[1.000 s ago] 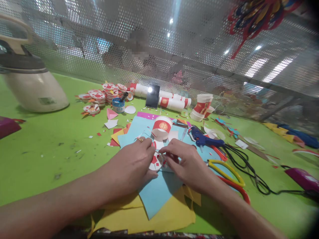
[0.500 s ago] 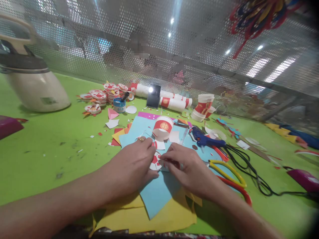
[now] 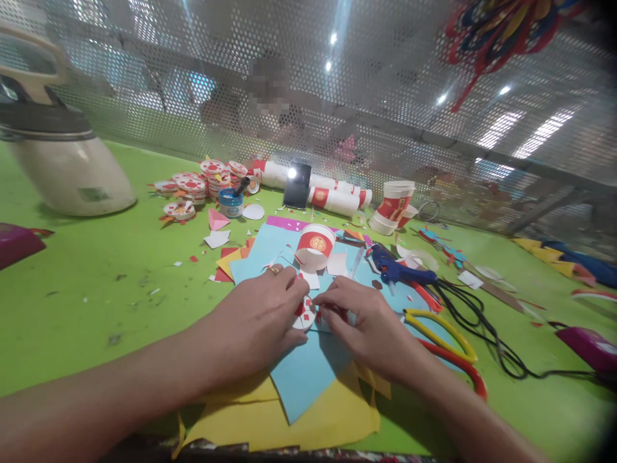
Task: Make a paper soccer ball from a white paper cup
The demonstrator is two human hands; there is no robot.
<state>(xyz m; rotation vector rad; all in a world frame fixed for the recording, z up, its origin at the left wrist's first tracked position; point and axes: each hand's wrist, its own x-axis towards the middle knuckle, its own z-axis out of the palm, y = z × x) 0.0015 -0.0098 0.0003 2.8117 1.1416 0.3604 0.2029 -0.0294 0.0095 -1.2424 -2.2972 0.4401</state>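
My left hand (image 3: 267,312) is closed on the left edge of a small white paper disc (image 3: 306,317) with red patches, held low over light blue paper (image 3: 301,379). At the disc's right side my right hand (image 3: 359,318) has thumb and fingers pinched together; whatever they hold is too small to make out. Just beyond the disc stands a cut white paper cup (image 3: 315,247) with a red band, white flaps spread at its base. Yellow paper (image 3: 284,421) lies under the blue sheets, nearest me.
To the right lie a blue hot glue gun (image 3: 402,267) with a black cord and scissors (image 3: 446,334) with yellow and red handles. Farther back are a blue jar (image 3: 231,203), piled red-and-white paper discs (image 3: 190,183), a phone (image 3: 297,186) and stacked cups (image 3: 393,206). A kettle (image 3: 72,167) stands left.
The red patches on the disc show in a different arrangement, now smaller and scattered. My right fingertips have shifted slightly at the disc's edge; my left hand stays nearly in place.
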